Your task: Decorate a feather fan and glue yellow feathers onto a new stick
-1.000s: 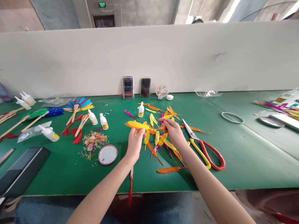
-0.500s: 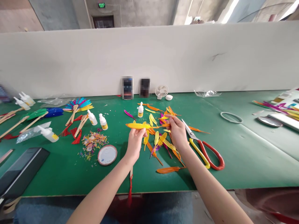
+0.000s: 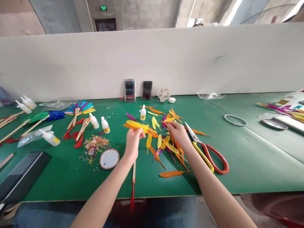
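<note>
My left hand (image 3: 132,142) is closed in a pinch on yellow feathers (image 3: 135,124), which are held above the green table with their tips to the left. Below its wrist lies a flat wooden stick (image 3: 134,172) with a red tassel (image 3: 132,196). My right hand (image 3: 178,133) has its fingers together at the far side of a loose pile of feathers, beside a yellow feather (image 3: 169,119). What its fingertips grip is too small to make out. Yellow, orange and magenta feathers lie between and under the hands, one orange feather (image 3: 172,174) nearest me.
Scissors (image 3: 206,152) lie right of my right hand. A white glue bottle (image 3: 142,113) stands behind the pile; several more are left. A round lid (image 3: 109,159), colourful scraps (image 3: 96,144), feather fans (image 3: 82,107) and a black box (image 3: 23,174) are left. A small fan (image 3: 164,93) stands by the white partition.
My left hand has shifted slightly left with the feathers, which now show as more than one. My right hand has moved a little left and down, off the yellow feather's quill.
</note>
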A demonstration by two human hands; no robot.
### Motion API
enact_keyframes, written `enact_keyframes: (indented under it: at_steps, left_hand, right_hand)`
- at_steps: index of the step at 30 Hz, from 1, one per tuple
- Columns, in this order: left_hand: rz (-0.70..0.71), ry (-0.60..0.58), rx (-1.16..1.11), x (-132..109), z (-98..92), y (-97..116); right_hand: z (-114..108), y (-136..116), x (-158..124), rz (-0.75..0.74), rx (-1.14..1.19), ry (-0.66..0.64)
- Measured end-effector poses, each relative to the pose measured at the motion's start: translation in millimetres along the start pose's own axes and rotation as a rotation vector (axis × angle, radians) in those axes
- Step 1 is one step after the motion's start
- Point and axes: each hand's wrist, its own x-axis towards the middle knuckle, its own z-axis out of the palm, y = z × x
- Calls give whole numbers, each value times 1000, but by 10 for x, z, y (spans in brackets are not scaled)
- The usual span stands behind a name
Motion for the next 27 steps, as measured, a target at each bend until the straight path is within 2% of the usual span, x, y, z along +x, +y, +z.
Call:
enact_keyframes:
  at_steps: [2, 5, 7, 9, 12, 14, 19, 24, 27]
  left_hand:
    - [-46, -34, 32, -30, 28, 6]
    - [-88, -37, 59, -60, 36, 16]
    - [-115, -39, 66, -60, 25, 18]
    - [-136, -42, 69, -49, 15, 10]
    - [-144, -45, 68, -31, 15, -17]
    - [-132, -60, 53, -26, 22, -35]
    - [-140, -105, -6, -42, 41, -45]
    - [-157, -86, -29, -49, 40, -40]
    - [-158, -91, -34, -50, 39, -32]
  right_hand:
    - [60, 24, -11, -74, -136, -95]
    - [104, 35, -42, -214, -250, -71]
    - [94, -6, -71, -278, -258, -52]
    - [75, -91, -110, -306, -207, -107]
    - [70, -233, -183, -215, -63, -356]
    - [88, -290, -226, -147, -12, -469]
    - [132, -308, -269, -146, 14, -523]
    - [154, -304, -285, -163, 6, -615]
    - [177, -277, -292, -178, -1, -619]
